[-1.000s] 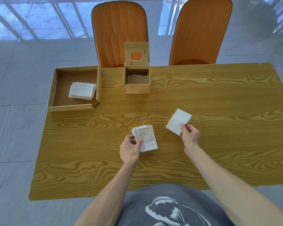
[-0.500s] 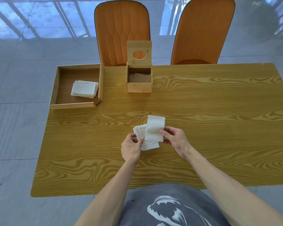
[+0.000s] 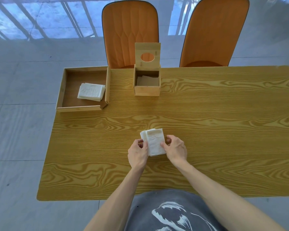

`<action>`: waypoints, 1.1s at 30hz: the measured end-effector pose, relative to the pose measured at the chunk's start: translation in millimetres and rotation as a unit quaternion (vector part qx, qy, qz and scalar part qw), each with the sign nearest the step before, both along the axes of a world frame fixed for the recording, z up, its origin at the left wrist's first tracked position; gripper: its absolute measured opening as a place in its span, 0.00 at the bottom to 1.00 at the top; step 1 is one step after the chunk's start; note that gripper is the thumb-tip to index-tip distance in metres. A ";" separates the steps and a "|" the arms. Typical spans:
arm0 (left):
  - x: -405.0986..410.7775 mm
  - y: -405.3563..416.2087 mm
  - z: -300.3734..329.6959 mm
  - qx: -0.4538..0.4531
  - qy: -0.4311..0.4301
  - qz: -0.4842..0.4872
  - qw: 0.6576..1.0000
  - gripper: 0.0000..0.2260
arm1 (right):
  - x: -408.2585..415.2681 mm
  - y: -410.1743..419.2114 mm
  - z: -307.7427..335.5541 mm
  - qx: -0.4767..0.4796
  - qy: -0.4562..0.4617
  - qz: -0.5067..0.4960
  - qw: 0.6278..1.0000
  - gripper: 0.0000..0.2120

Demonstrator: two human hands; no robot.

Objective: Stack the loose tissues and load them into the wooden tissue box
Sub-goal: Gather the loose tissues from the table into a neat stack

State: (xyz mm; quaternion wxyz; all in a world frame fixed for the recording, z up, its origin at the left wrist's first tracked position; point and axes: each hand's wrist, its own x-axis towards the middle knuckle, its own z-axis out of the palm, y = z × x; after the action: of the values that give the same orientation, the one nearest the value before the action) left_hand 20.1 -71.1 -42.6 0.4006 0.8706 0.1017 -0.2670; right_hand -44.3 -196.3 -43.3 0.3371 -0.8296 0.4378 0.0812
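White tissues [image 3: 154, 142] sit in a pile at the middle of the frame. Left hand [image 3: 138, 155] and right hand [image 3: 174, 149] pinch its sides to square it up. Up top, the wooden box [image 3: 147, 90] waits with its lid up, ready for loading.

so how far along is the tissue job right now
Done: the wooden tissue box stands with its lid up. In hand: left hand and right hand square the tissue stack on the table. Left: loading it; more tissues wait in the tray.
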 end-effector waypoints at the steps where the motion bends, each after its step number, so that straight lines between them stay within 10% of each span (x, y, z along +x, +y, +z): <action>1: -0.6 -0.3 0.8 0.003 0.000 0.002 1.000 0.15 | 2.7 2.8 3.4 0.004 -0.001 -0.007 1.000 0.16; 22: 7.1 25.0 -8.7 -0.179 0.114 0.065 0.975 0.16 | 20.2 16.4 15.8 0.191 -0.060 -0.023 0.979 0.21; 29: 25.8 32.3 13.1 -0.094 -0.031 -0.109 0.989 0.40 | 14.8 5.0 24.1 -0.037 -0.121 0.162 0.979 0.15; 33: 38.3 25.8 24.2 -0.078 -0.080 -0.238 0.965 0.34 | 12.0 -4.1 24.1 -0.130 -0.150 0.240 0.950 0.10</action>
State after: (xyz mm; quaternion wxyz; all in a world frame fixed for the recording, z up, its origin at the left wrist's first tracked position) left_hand 58.4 -45.3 -18.4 0.3988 0.8543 -0.1617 -0.2915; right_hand -32.4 -200.4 -19.2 0.2583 -0.9494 0.1773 -0.0231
